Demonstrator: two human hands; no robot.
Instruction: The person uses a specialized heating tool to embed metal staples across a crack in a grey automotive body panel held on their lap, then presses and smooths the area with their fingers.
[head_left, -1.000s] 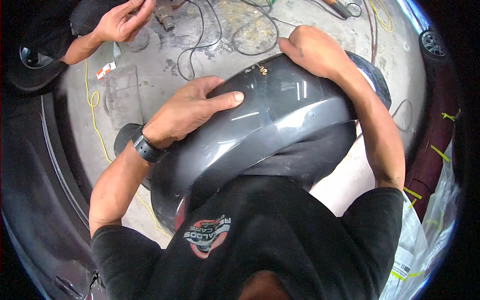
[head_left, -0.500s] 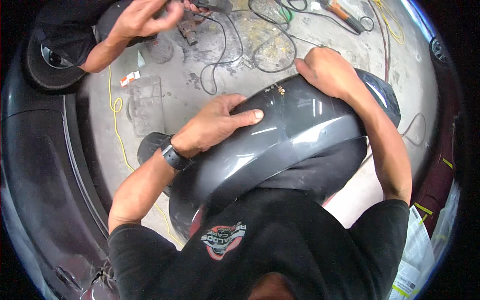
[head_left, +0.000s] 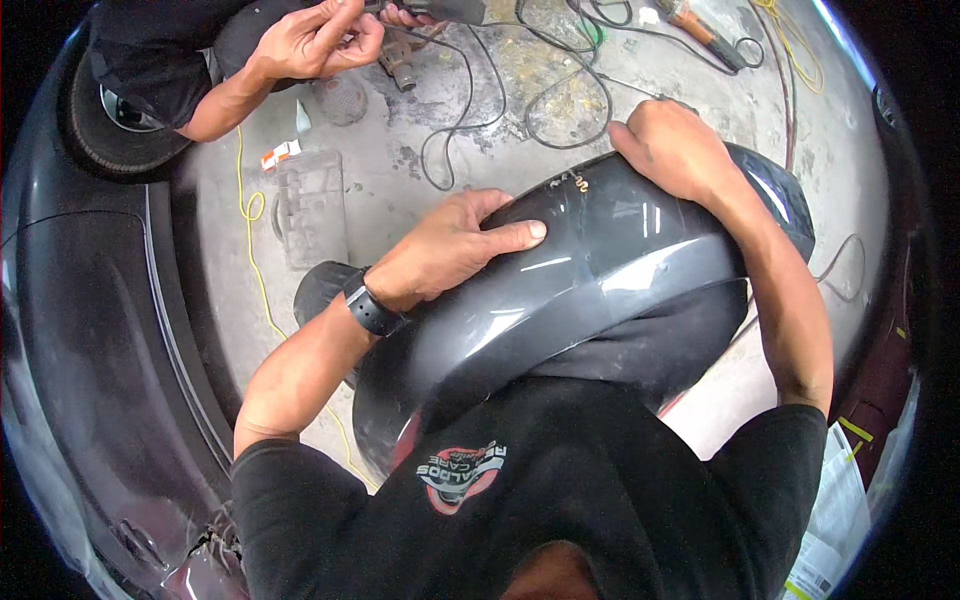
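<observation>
Curved panel (head_left: 510,305): glossy dark grey, faint seam (head_left: 584,250)
Seam's far end: squiggly gold wire (head_left: 582,184)
Place: across the person's lap (head_left: 650,340)
Left hand (head_left: 450,247): clamped on panel's far edge, thumb atop
Right hand (head_left: 678,152): clamped there, farther right

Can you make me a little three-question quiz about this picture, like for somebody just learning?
1. True or false: the bare left hand and bare right hand both touch the glossy, curved black panel.
2. Which wrist wears the smooth black band: A) left, B) right, C) both?
3. Fill in the colour: on the grey concrete floor, left of the panel, lies a thin, looped ____ cord.

Key: 1. True. 2. A. 3. Yellow.
</observation>
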